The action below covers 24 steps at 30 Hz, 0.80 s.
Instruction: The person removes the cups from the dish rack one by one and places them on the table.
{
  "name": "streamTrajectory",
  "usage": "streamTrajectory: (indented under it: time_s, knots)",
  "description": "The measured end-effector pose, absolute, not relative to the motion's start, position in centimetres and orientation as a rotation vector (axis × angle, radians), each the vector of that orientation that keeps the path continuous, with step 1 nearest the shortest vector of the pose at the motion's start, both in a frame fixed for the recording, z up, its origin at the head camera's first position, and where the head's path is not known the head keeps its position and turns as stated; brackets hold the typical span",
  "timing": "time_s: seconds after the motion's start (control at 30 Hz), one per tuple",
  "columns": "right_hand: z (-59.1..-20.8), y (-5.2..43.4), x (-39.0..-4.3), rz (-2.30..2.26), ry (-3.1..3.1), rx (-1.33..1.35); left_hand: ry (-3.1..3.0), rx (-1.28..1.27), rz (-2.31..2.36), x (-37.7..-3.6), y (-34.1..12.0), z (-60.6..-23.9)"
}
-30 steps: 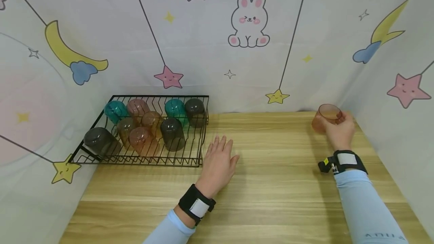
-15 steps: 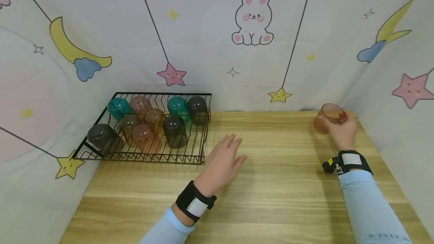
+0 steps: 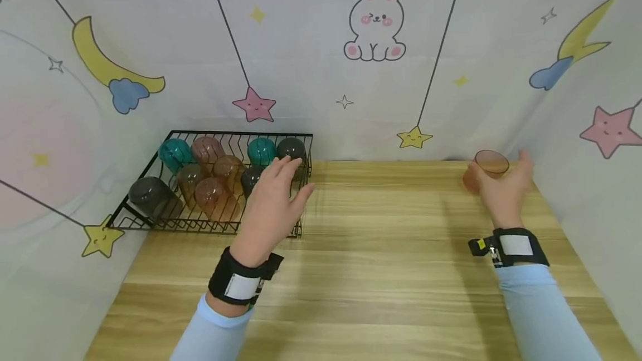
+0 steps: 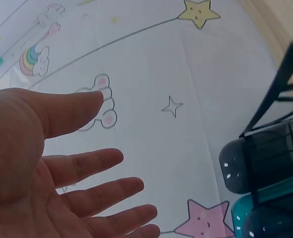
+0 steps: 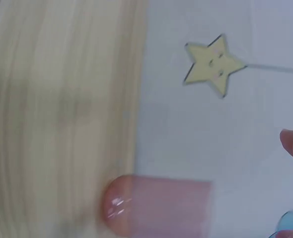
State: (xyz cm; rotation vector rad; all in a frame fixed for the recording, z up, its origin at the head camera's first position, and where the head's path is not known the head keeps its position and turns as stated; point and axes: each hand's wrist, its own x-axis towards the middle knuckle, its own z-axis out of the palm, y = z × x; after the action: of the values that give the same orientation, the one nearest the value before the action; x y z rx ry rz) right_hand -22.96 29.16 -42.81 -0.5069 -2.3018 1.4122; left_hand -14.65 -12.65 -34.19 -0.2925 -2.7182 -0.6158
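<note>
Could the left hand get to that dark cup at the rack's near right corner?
Probably yes. The left hand hovers open right over the rack, and the dark cup sits just beside it, with nothing between.

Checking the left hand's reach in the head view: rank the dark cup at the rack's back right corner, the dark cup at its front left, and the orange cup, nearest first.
1. Back-right dark cup, beside the left hand.
2. Front-left dark cup, rack's far end.
3. Orange cup, far right, by the right hand.
</note>
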Motion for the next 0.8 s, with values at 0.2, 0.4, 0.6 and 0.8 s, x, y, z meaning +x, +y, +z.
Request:
streamTrajectory:
  time_s: [0.2, 0.4, 0.6, 0.8]
  knots:
    - [-41.3, 25.2, -21.5, 1.226, -2.410, -0.187, -2.757, -0.146, -0.642, -15.6, -15.5, -34.1]
    - [-41.5, 21.6, -20.0, 1.098, -2.679, 0.160, -2.779, -0.114, -0.541, -16.8, -16.9, -35.2]
    - [-41.9, 18.9, -18.7, 1.037, -2.903, 0.420, -2.841, -0.076, -0.477, -17.5, -17.3, -36.5]
    - [-42.3, 17.7, -17.7, 1.040, -2.978, 0.498, -2.891, -0.048, -0.427, -18.0, -17.5, -37.3]
